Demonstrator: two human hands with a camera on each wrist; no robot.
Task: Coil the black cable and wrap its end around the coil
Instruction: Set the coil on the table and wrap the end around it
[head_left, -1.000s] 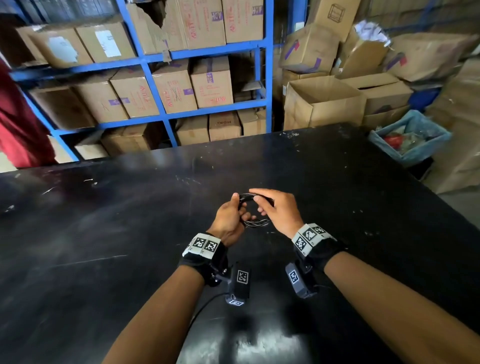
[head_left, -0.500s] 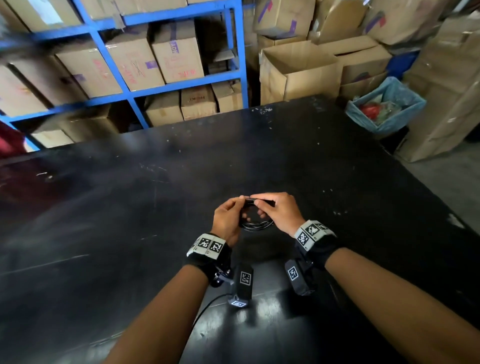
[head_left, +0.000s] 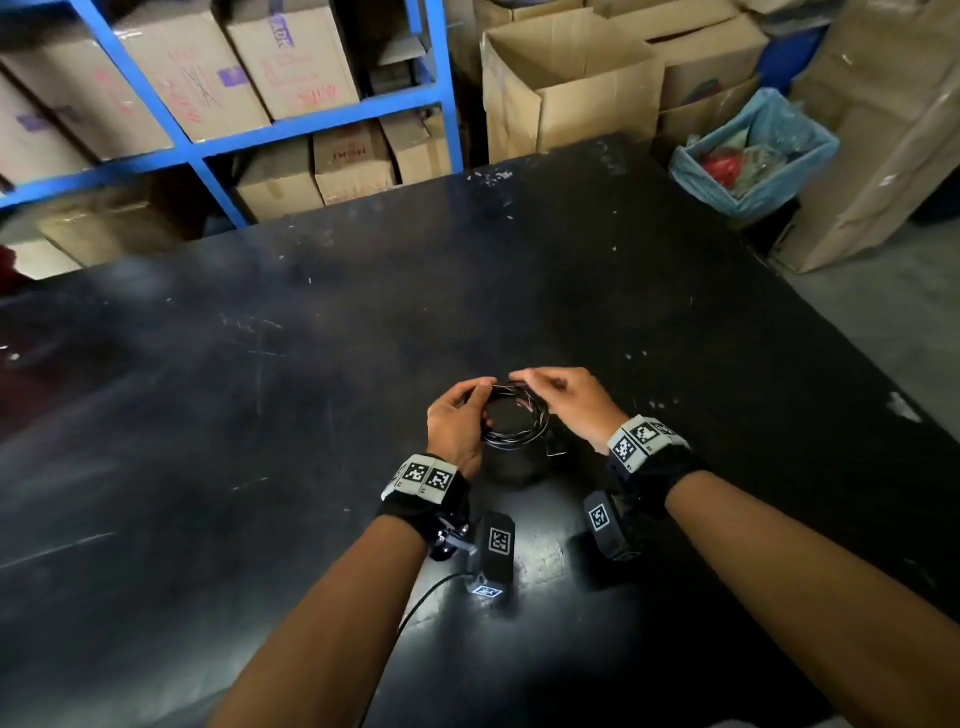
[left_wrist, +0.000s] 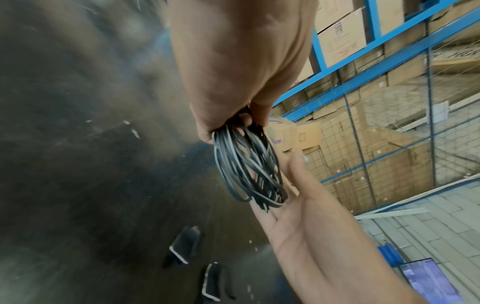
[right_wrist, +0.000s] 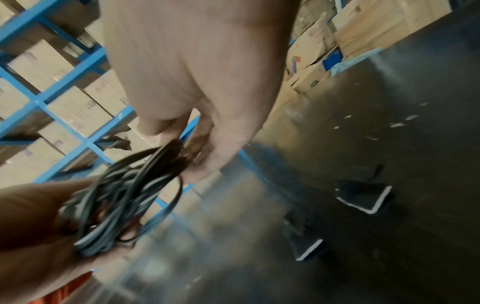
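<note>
**Coil formed, both hands holding it above desk**

Black cable (head_left: 514, 421) is sitting as a multi-loop coil between the two hands, held just above the desk (head_left: 260, 389), roughly at 6 o'clock of the desk surface, near the person. Left hand (head_left: 457, 421) is gripping the 9 o'clock side of the coil; in the left wrist view its fingers (left_wrist: 257, 115) are curling round the bundled strands (left_wrist: 246, 164), pinching them together, probably so the loops are not springing apart. Right hand (head_left: 566, 400) is coming over the 12–3 o'clock side, palm down; in the right wrist view its fingers (right_wrist: 197, 144) are pinching strands at the coil's top (right_wrist: 124, 195), likely the end meant for wrapping, though blur makes it impossible to tell if it is the free end. From the left wrist view the right palm (left_wrist: 311, 236) is lying flat and open beneath the coil.

Both forearms are reaching forward, wrists angled inward toward each other, thumbs nearly meeting at 12 o'clock above the coil. Coiling looks mostly done; wrapping the end round looks like the step in hand. Loops are loose and uneven, so they could slip if the left pinch relaxes.

Cardboard boxes (head_left: 566, 78) and blue shelving (head_left: 332, 119) are standing beyond the desk at 12 o'clock.
</note>
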